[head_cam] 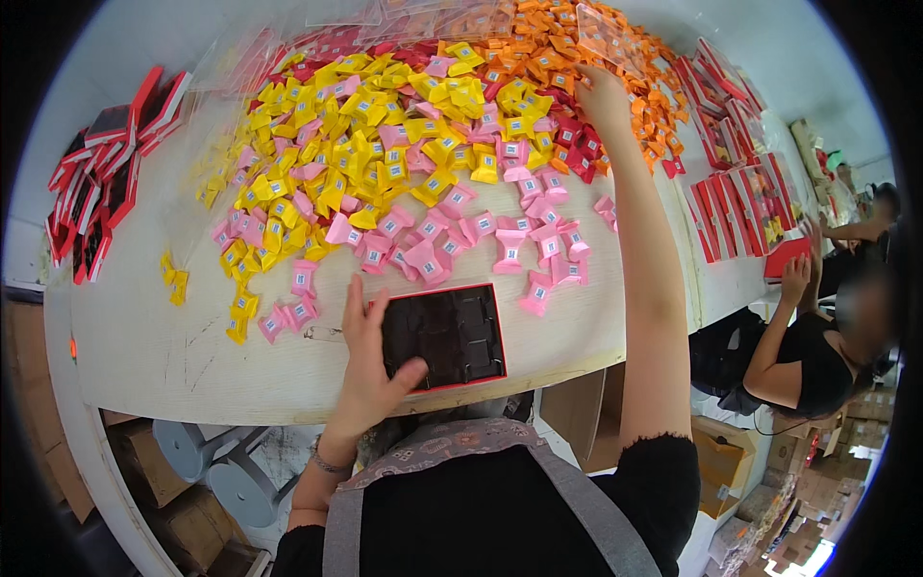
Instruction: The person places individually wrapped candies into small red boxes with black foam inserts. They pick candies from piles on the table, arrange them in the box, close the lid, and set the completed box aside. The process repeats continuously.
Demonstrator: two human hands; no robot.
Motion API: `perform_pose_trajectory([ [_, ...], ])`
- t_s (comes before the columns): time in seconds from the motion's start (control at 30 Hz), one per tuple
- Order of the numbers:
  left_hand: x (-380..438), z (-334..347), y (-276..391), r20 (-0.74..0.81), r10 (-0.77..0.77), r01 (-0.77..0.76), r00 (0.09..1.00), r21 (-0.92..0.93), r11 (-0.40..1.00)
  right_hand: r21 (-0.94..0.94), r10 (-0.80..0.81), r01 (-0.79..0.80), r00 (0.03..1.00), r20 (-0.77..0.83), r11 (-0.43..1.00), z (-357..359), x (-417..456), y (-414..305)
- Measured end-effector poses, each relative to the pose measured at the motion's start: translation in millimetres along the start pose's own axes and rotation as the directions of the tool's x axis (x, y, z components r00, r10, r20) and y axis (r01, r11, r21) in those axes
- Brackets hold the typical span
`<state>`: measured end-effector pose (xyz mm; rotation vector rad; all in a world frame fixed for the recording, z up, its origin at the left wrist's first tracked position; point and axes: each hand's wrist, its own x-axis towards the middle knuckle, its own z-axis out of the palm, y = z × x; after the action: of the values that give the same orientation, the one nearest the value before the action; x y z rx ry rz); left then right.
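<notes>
A shallow red-rimmed box with a black compartmented insert [443,335] lies near the table's front edge, its insert showing no packets. Across its left side rests my left hand [371,360], fingers spread and the thumb over the insert. My right hand [602,97] is stretched far forward to the pile of orange packets [551,54]. Its fingertips are partly hidden, so whether they grasp a packet cannot be told. Yellow packets [353,151] and pink packets [425,260] spread between the two hands. Dark red packets [577,144] lie beside my right wrist.
Red boxes with black inserts [108,169] are heaped at the left. Filled red boxes [735,209] stand in a row at the right, near a co-worker [807,346] whose hands are at a red box [786,258]. Clear plastic trays [433,21] lie at the back. Grey stools [245,487] sit below.
</notes>
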<state>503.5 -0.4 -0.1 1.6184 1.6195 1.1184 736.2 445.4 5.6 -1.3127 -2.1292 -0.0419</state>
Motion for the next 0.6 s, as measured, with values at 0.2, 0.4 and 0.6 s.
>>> perform_pose_trajectory([
  [0.2,1.8,-4.9,7.4,0.300,0.022,-0.142,0.954,0.383,0.913,-0.250,0.083,-0.034,0.979,0.187,0.968,25.2,29.3,7.3],
  [0.4,-0.8,18.6,6.7,0.176,0.055,-0.117,0.983,0.360,0.926,0.511,0.090,-0.308,0.909,0.406,0.803,-68.8,-111.4,-111.0],
  [0.6,2.0,26.0,2.1,0.097,0.174,-0.196,0.980,0.311,0.930,0.580,-0.242,0.097,0.954,0.178,0.809,-93.3,-252.0,-219.7],
])
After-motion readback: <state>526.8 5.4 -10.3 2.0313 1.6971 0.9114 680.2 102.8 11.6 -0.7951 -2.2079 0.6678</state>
